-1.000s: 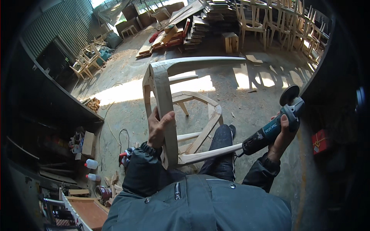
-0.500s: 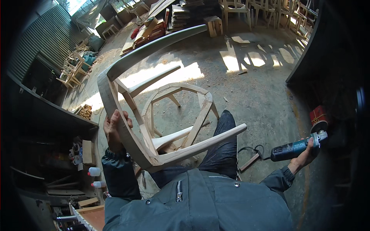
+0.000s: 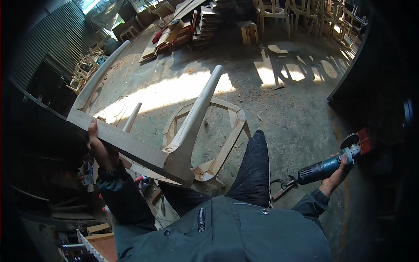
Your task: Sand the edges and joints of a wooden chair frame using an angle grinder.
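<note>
My left hand (image 3: 99, 148) grips the thick rail of a pale wooden chair frame (image 3: 126, 142), raised above my lap. Its rail slants down toward me, with long tapered legs pointing away. Under and beyond it, another angular wooden frame (image 3: 229, 142) stands on the floor, partly hidden by the raised one. Out to the right, my right hand (image 3: 338, 174) is wrapped round a teal angle grinder (image 3: 321, 169). The grinder's round disc (image 3: 349, 139) faces away from the chair frame. Whether the disc is spinning I cannot tell.
A red box (image 3: 365, 139) sits just past the grinder disc. A wooden strip (image 3: 283, 192) lies on the floor near a dark cable. Stacked boards (image 3: 174, 37), a wooden block (image 3: 248, 33) and several wooden chairs (image 3: 273, 13) stand at the back.
The chair frame has been turned over in my left hand and shifted left, so its legs now point away. My right hand with the grinder has moved slightly left, and the disc has tilted upward.
</note>
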